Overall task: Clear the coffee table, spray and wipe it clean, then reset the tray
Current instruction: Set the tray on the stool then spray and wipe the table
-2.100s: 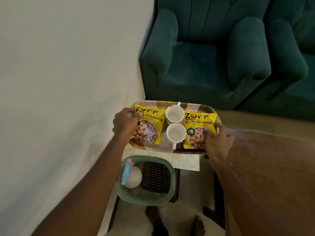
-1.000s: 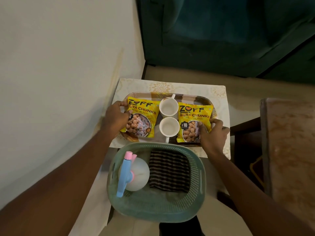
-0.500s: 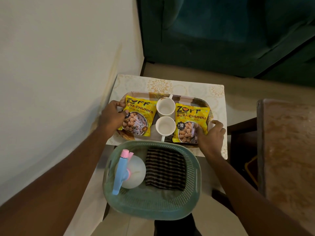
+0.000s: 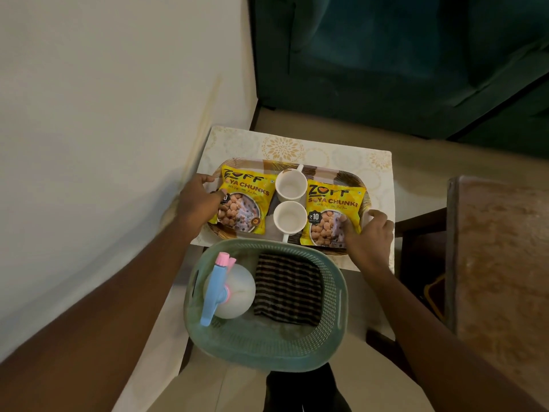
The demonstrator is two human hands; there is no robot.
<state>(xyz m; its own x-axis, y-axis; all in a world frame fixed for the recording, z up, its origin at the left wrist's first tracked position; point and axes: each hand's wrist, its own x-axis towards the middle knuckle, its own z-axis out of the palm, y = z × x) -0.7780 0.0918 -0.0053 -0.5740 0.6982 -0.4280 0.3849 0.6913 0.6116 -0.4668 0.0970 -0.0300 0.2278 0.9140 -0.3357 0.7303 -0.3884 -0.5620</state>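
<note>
You grip the tray [image 4: 353, 177] at both short ends, left hand [image 4: 197, 205] and right hand [image 4: 370, 237] with fingers [image 4: 208, 179] curled round its rim and thumbs pinning the soya packets [image 4: 246, 203], to hold it level for the cups [image 4: 290, 185] over the tabletop [image 4: 341, 158] just far of the basket [image 4: 338, 292].

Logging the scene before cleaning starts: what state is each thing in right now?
Tray: held at both ends.
Far cup: upright, empty.
Near cup: upright, empty.
Left packet: flat on tray.
Right packet: flat on tray.
Spray bottle: in the basket, untouched.
Striped cloth: folded, in basket.
Left hand: grips tray's left end.
Right hand: grips tray's right end.
</note>
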